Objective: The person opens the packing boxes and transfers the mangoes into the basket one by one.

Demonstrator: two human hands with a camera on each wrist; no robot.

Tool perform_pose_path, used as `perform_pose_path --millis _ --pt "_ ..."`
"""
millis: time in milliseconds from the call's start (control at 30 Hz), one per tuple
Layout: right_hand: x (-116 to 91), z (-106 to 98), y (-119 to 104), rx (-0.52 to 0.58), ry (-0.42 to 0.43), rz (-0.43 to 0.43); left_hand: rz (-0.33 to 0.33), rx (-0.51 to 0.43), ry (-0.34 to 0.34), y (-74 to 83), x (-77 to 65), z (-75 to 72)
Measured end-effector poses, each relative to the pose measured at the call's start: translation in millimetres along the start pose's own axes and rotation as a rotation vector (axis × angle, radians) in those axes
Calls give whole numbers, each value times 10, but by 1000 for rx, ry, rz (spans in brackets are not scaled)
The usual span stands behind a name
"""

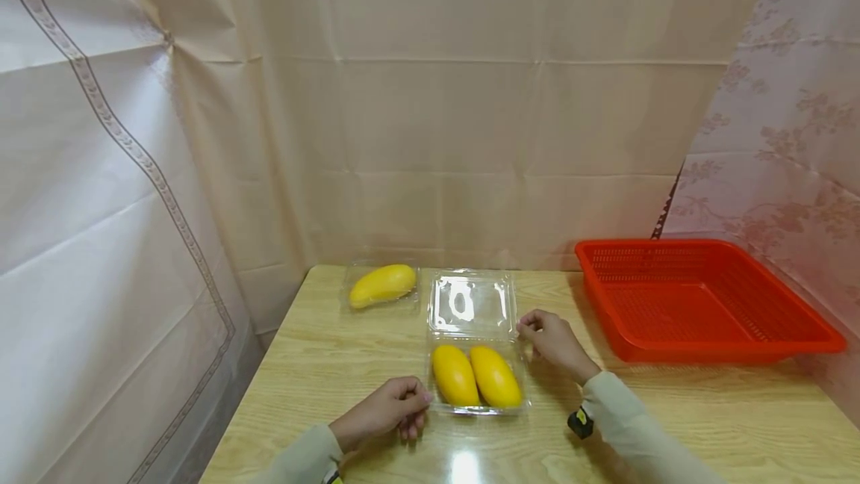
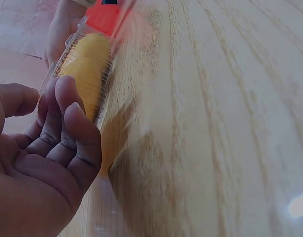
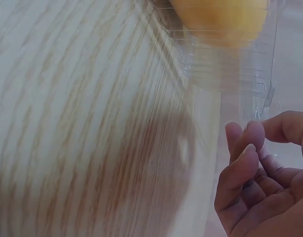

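A clear plastic clamshell box lies open on the table, with two yellow mangoes side by side in its base. Its see-through lid is folded back, away from the person. My left hand pinches the rim at the box's front left corner between thumb and fingers, the other fingers curled below. At the lid's right edge, near the hinge, my right hand pinches the plastic with thumb and forefinger. The right wrist view shows those fingertips meeting by the thin clear edge, beside a mango in the base.
Behind and to the left, another clear box holds one yellow mango. A red plastic basket stands at the right of the wooden table. Cloth curtains hang behind the table and at both sides.
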State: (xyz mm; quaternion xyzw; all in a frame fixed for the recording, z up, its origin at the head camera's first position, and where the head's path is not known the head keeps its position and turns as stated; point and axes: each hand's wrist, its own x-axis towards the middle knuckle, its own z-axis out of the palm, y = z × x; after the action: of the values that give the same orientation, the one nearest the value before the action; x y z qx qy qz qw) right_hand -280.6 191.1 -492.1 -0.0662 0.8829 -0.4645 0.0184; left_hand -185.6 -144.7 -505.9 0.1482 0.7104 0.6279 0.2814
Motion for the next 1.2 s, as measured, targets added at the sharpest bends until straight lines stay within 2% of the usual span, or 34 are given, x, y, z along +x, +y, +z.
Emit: perform_pose_path --millis 400,700,1200 --pt "8 17 26 20 -14 69 -14 -3 -1 -14 3 -7" --pt "9 43 49 83 -40 134 -21 -32 -23 -7 -7 -12" --pt "-9 68 48 140 -53 204 -4 -24 -28 -13 9 -18"
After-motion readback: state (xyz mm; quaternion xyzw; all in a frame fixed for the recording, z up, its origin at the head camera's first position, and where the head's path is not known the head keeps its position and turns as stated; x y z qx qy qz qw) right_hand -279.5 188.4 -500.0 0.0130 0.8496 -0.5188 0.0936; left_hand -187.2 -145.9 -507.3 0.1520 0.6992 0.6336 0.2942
